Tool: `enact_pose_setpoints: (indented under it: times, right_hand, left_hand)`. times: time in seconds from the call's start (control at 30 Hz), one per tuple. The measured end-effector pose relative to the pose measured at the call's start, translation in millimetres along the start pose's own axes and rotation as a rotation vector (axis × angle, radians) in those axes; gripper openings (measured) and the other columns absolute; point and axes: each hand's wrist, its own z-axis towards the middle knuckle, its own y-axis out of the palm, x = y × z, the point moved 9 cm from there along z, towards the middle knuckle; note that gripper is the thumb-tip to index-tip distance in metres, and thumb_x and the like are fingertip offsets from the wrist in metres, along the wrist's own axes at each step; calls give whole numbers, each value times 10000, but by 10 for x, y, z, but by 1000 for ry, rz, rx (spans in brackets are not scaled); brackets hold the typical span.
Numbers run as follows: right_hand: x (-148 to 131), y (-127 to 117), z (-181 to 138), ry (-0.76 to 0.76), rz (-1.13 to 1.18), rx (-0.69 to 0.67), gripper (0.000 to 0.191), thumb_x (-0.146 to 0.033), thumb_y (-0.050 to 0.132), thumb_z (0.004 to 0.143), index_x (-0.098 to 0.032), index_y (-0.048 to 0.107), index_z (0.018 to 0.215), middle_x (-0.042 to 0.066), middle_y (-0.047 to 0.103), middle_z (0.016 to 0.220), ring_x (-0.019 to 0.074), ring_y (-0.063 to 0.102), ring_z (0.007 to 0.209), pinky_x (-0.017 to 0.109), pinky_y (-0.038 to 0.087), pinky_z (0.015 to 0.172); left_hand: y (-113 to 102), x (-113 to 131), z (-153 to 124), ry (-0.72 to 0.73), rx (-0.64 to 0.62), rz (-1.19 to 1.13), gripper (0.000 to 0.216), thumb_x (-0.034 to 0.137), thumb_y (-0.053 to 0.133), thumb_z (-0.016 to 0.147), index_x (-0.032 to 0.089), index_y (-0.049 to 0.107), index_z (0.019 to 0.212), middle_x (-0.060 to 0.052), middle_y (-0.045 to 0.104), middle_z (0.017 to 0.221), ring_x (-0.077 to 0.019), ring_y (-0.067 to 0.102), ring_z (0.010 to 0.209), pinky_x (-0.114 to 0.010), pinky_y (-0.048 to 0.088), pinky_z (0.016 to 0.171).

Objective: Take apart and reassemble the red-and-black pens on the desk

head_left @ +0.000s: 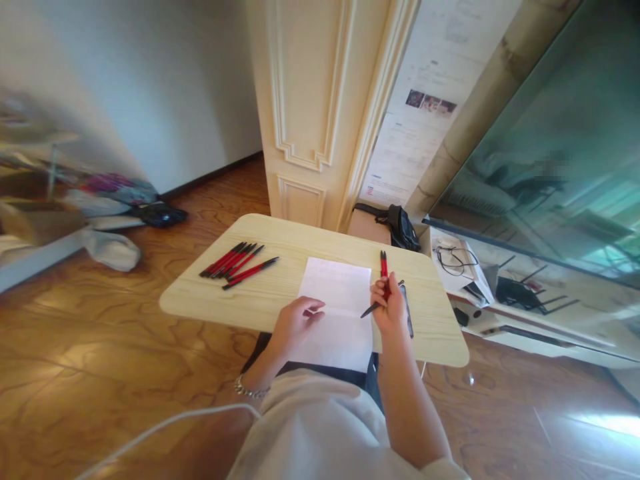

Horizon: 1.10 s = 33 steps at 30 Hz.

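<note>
A pale table (pixel 240 303) stands on a wooden floor (pixel 100 360). The left hand (pixel 295 321) rests on the paper (pixel 336 288), fingers loosely bent. The right hand (pixel 390 308) grips pens (pixel 383 265).

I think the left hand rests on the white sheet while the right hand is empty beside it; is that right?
Not quite: the head view shows the right hand gripping red pens, not empty. The left hand does rest on the white sheet.

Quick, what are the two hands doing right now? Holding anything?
Left hand: loosely curled, holding nothing, resting on the white paper.
Right hand: closed around red pens.
</note>
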Motion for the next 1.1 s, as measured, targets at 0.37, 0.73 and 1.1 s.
enact_pose_setpoints:
  times: [0.37,0.73,1.1]
  right_hand:
    - [342,-103,148,-23,-421,170,486,-592,442,809,-150,639,763,11,552,448,116,502,384,214,335,368]
    - [618,-87,329,-200,-837,135,235,-384,655,669,-165,610,740,-32,563,485,109,487,439,213,336,429]
    - [547,15,235,-261,-1316,165,245,-383,576,691,-163,678,725,19,663,616,179,604,614,265,415,586]
  left_hand:
    - [135,110,202,268,5,385,196,118,531,819,171,674,943,-85,671,962,-222,566,935,-386,412,887]
    - [142,128,150,234,24,419,214,130,507,835,168,678,959,-93,657,980,-240,548,943,-391,406,873]
    - [141,95,135,219,37,416,211,160,509,848,172,670,983,-90,650,993,-241,541,966,-388,397,889]
